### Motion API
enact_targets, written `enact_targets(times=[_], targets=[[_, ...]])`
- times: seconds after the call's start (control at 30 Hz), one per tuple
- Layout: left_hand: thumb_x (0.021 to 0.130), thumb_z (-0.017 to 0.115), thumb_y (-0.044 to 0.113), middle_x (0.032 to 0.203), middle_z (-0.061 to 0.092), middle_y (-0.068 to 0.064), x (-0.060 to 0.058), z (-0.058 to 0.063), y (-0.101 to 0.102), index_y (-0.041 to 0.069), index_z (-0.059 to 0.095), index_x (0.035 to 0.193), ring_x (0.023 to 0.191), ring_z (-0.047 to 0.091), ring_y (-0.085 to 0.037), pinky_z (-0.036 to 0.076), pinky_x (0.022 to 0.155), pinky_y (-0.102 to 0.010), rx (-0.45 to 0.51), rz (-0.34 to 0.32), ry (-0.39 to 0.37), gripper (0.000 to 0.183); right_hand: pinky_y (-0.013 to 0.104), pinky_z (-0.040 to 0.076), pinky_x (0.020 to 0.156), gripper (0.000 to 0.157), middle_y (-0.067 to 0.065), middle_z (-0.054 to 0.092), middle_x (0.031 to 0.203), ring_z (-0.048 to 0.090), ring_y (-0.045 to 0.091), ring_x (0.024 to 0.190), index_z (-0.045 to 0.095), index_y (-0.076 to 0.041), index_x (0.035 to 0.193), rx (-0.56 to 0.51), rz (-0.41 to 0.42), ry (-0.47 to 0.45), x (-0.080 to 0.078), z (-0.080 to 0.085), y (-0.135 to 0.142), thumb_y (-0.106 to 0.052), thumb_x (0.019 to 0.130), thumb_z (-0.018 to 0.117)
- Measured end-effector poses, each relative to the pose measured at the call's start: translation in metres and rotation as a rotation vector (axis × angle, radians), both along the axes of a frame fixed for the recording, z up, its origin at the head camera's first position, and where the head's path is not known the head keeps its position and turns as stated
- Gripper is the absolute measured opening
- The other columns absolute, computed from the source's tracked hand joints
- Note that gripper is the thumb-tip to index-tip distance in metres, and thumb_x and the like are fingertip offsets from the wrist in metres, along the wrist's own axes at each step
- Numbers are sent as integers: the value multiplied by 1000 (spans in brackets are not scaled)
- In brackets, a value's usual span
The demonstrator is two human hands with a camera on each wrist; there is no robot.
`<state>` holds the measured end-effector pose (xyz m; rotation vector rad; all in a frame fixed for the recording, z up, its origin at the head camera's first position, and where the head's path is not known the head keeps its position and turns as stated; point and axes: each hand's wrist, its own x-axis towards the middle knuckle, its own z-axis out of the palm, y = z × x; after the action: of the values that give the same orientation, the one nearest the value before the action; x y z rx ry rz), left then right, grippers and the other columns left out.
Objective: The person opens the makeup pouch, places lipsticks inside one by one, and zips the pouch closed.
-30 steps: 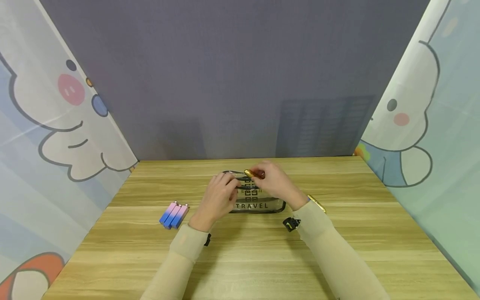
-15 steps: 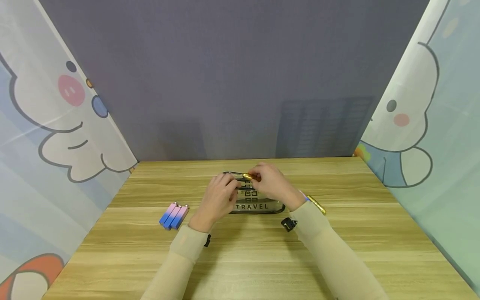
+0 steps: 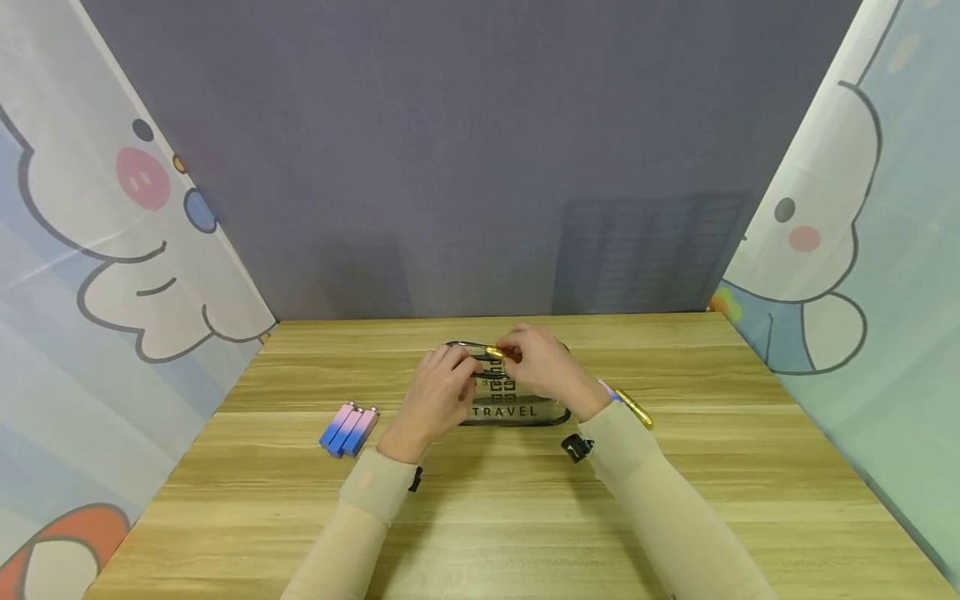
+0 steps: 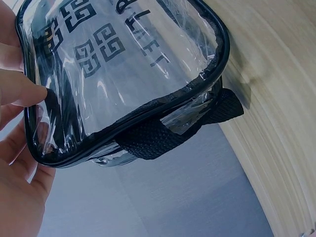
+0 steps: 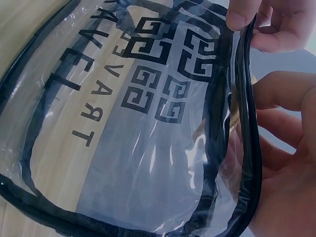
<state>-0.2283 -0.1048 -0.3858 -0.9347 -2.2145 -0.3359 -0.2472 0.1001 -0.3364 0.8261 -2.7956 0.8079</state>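
A clear travel bag [image 3: 517, 412] with black piping and "TRAVEL" lettering stands on the wooden table. My left hand [image 3: 441, 393] grips its upper left edge, fingers and thumb on either side of the rim in the left wrist view. At the bag's top, my right hand [image 3: 546, 362] pinches a small shiny gold tube [image 3: 494, 352], which points left across the opening. Most of that tube is hidden by the fingers. In the right wrist view my right hand [image 5: 291, 133] is beyond the black-edged rim, partly seen through the clear plastic.
Several pink-to-blue gradient sticks [image 3: 348, 431] with small metal tops lie side by side to the left. Another gold tube [image 3: 635, 409] lies right of the bag, beside a pink-and-blue piece [image 3: 608, 390] half hidden by my right wrist. A grey panel [image 3: 480, 167] rises behind the table.
My right hand has shifted slightly left and the gold tube with it, baring more of the things right of the bag. My left hand has kept its hold.
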Motion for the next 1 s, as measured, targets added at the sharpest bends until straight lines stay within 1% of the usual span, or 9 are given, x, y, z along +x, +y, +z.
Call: enact_targets(times=[0.17, 0.47, 0.57, 0.73, 1.0], targets=[[81, 75, -3, 96, 64, -4, 0, -2, 0, 11, 70, 94, 84, 56, -24, 43, 70, -35, -4, 4, 1, 20, 34, 52, 75, 26, 7, 63, 104, 58, 18, 85, 73, -1, 119, 2, 0, -13, 0, 0, -1, -6, 95, 64], [82, 73, -3, 96, 63, -4, -1, -2, 0, 11, 70, 95, 85, 56, -24, 43, 71, -35, -3, 4, -2, 19, 34, 51, 74, 23, 5, 63, 101, 58, 17, 84, 74, -2, 117, 0, 9, 4, 1, 0, -1, -7, 96, 66], [82, 73, -4, 96, 63, -4, -1, -2, 0, 11, 70, 95, 84, 56, -24, 43, 70, -36, -2, 2, 0, 19, 35, 52, 77, 25, 6, 64, 104, 59, 19, 88, 73, -2, 119, 10, 5, 2, 1, 1, 0, -9, 96, 66], [82, 74, -3, 95, 63, -3, 0, -1, 0, 11, 70, 95, 85, 56, -24, 44, 71, -36, -5, 0, 4, 19, 40, 53, 84, 30, 8, 64, 113, 62, 23, 98, 71, -2, 124, 17, -6, -17, 3, 3, 0, -11, 96, 66], [82, 74, -3, 96, 63, -3, 0, -1, 0, 11, 70, 96, 85, 56, -24, 43, 71, -36, -4, -2, -3, 20, 40, 53, 83, 27, 8, 65, 110, 61, 23, 95, 72, -2, 120, 12, 3, 9, 5, 6, 2, -11, 95, 66]])
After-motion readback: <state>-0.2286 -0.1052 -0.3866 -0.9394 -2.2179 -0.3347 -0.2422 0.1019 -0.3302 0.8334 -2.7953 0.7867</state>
